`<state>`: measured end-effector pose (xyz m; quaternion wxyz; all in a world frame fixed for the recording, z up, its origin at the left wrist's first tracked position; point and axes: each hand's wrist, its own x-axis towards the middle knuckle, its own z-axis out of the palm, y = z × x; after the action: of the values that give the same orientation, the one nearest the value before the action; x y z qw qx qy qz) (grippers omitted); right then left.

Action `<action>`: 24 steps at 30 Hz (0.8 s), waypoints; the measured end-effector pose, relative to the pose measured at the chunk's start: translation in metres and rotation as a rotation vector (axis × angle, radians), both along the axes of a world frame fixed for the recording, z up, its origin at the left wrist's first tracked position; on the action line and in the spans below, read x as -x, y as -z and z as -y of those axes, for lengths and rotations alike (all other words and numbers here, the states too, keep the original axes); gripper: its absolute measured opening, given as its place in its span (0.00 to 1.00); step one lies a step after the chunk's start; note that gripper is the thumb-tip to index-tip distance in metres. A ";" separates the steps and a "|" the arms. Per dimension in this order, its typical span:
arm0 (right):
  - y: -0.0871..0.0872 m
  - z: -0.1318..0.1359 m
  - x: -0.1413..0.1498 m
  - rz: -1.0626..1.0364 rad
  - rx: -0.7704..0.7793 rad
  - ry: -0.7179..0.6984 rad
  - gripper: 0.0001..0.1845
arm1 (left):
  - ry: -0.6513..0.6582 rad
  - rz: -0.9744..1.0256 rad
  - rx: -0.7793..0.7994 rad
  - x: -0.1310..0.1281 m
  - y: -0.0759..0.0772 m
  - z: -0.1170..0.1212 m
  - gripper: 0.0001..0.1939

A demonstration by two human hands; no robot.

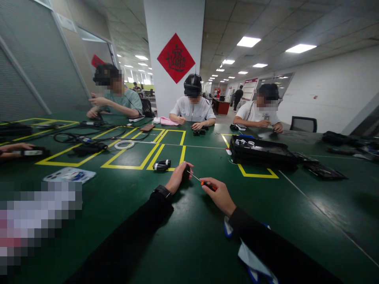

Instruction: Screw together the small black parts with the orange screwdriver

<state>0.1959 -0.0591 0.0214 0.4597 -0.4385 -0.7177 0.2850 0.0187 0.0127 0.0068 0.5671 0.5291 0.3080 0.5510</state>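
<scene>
In the head view, the left hand (177,178) has its grip closed around a small black part (186,173), above the green worktop (195,244). The part is dark and partly covered by the fingers, so its long axis cannot be told.

The right hand (220,194) has its grip closed on the orange-and-black handle of a screwdriver (209,185), thumb and fingers pinching it. The screwdriver's long axis slants from the handle at the right, forward and leftward; its thin shaft points at the black part, though whether the tip is seated cannot be told.

A pair of black cylindrical pieces with white bands (162,165) lies just beyond the left hand, to its left.
</scene>
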 end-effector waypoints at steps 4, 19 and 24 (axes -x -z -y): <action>0.000 0.000 0.000 -0.009 -0.001 0.019 0.15 | -0.015 -0.002 0.008 0.000 0.000 0.000 0.22; 0.004 -0.001 -0.001 0.011 0.032 0.110 0.14 | -0.091 -0.072 -0.009 0.000 -0.005 0.002 0.19; 0.005 -0.004 -0.002 0.034 -0.090 0.167 0.13 | -0.110 -0.171 -0.058 -0.001 -0.003 0.002 0.15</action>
<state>0.1983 -0.0551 0.0165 0.4888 -0.4804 -0.6985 0.2059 0.0200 0.0111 0.0100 0.4921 0.5726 0.3678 0.5429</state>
